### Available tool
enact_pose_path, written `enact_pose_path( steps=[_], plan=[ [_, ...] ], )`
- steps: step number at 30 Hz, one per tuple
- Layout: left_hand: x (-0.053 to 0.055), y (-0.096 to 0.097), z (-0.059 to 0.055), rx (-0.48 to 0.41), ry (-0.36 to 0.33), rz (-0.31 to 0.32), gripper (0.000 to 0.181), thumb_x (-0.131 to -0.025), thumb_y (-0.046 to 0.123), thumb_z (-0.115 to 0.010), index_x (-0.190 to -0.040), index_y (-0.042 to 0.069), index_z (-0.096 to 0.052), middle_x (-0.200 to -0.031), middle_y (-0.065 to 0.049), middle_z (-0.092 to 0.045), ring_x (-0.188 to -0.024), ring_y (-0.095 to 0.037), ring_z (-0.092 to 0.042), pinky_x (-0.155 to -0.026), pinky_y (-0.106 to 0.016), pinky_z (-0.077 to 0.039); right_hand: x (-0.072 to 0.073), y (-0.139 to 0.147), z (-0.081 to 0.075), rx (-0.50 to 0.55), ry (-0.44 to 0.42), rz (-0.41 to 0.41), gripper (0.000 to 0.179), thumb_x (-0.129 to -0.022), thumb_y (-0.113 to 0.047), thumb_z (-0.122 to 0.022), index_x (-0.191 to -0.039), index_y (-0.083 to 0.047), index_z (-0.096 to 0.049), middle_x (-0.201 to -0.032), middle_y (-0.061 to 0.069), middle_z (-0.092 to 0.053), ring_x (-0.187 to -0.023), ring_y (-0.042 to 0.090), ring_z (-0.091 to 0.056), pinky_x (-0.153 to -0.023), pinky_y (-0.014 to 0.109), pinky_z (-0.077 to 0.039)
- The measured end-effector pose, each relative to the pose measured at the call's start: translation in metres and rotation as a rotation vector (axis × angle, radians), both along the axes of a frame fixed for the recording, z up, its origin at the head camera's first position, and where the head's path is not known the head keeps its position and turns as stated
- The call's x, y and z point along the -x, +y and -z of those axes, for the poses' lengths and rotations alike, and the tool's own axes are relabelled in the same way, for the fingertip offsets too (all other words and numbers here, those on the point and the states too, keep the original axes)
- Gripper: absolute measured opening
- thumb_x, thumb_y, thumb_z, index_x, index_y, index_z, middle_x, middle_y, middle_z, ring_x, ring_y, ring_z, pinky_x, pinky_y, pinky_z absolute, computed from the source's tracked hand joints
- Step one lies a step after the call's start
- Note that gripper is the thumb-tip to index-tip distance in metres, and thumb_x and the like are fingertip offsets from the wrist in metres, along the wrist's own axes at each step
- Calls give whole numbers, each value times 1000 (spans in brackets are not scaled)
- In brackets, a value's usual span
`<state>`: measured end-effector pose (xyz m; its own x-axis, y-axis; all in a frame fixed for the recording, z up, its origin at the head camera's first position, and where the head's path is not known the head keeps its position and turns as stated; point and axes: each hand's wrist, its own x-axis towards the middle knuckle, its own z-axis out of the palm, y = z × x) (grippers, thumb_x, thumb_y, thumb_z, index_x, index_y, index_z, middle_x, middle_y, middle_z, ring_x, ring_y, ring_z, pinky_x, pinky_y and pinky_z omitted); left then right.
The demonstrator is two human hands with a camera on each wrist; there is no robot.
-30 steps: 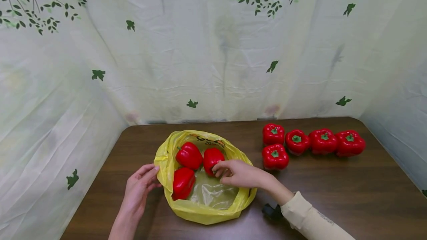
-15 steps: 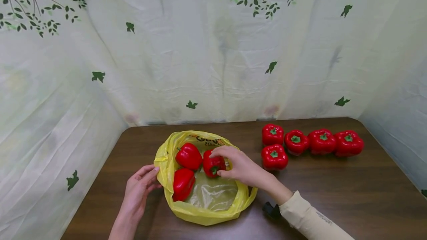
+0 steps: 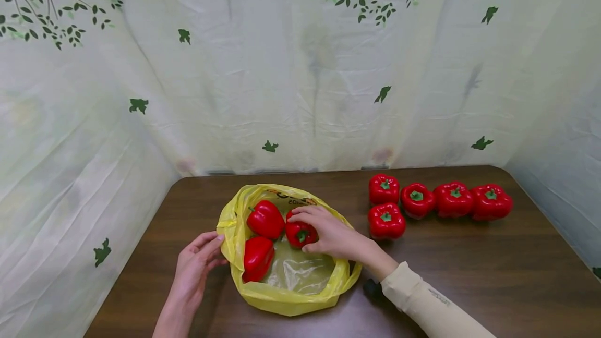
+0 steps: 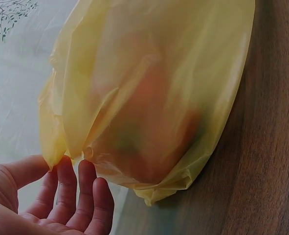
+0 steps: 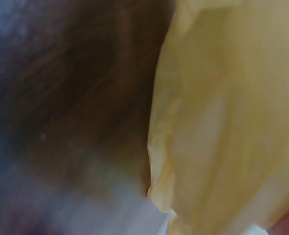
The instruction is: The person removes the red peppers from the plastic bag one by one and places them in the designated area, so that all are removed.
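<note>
A yellow plastic bag (image 3: 291, 304) stands wide open on the table. My left hand (image 3: 199, 262) pinches its left rim between thumb and fingertips; the left wrist view shows this hand (image 4: 61, 205) at a fold of the bag (image 4: 183, 73). Inside the bag, my right hand (image 3: 335, 233) grips a red bell pepper (image 3: 299, 236), fingers over its top and thumb on the near side, green stem facing me. Another bell pepper (image 3: 266, 219) lies left of it, and one more bell pepper (image 3: 257, 260) rests closer to me. In the right wrist view the bag (image 5: 222, 122) hides most of the right hand.
Several red bell peppers (image 3: 453, 198) sit in a group at the right back of the wooden table (image 3: 469, 260). A patterned curtain (image 3: 300, 67) hangs behind it. A small dark object (image 3: 372, 289) shows beside my right sleeve.
My right hand has shifted from the pepper's near side to a grip over its top and right side. The pepper's stem has come into sight. My left hand stays at the rim.
</note>
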<state>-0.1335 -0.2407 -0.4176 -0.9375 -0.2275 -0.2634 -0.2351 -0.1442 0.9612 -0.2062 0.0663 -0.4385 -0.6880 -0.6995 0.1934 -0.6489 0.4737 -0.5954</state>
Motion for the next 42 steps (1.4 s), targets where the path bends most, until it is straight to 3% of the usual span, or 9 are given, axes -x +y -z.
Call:
enact_pose_path(
  steps=[11,24,33,42],
  plan=[
    [0,0,0,5,-10,-1,10,-93,24,-71,-97,15,-70,-89,2,-70,-76,-14,-66,-71,-30,-56,4,-12,6,-80,20,45,78,-74,-15,-86,-142,-21,-50,-149,-1,-40,-129,23,-46,-105,39,-41],
    [0,-1,1,0,-2,-5,8,-92,23,-71,-95,15,-70,-88,1,-70,-75,-14,-66,-70,-30,-56,5,-16,9,-116,40,53,83,-71,-16,-88,-143,-21,-47,-143,1,-45,-121,24,-51,-101,39,-44],
    [-1,0,1,6,-17,-12,11,-92,24,-72,-97,15,-69,-90,2,-70,-77,-15,-67,-72,-30,-56,2,-13,10,6,-67,76,80,-68,-19,-87,-133,-15,-41,-111,-5,-58,-95,8,-58,-84,25,-50],
    [1,1,-1,4,-25,-14,11,-92,24,-72,-98,15,-70,-91,2,-70,-77,-15,-67,-73,-30,-57,-6,-8,9,56,-36,55,71,-71,-24,-82,-133,-22,-46,-120,-9,-50,-101,6,-54,-82,23,-50]
  ],
)
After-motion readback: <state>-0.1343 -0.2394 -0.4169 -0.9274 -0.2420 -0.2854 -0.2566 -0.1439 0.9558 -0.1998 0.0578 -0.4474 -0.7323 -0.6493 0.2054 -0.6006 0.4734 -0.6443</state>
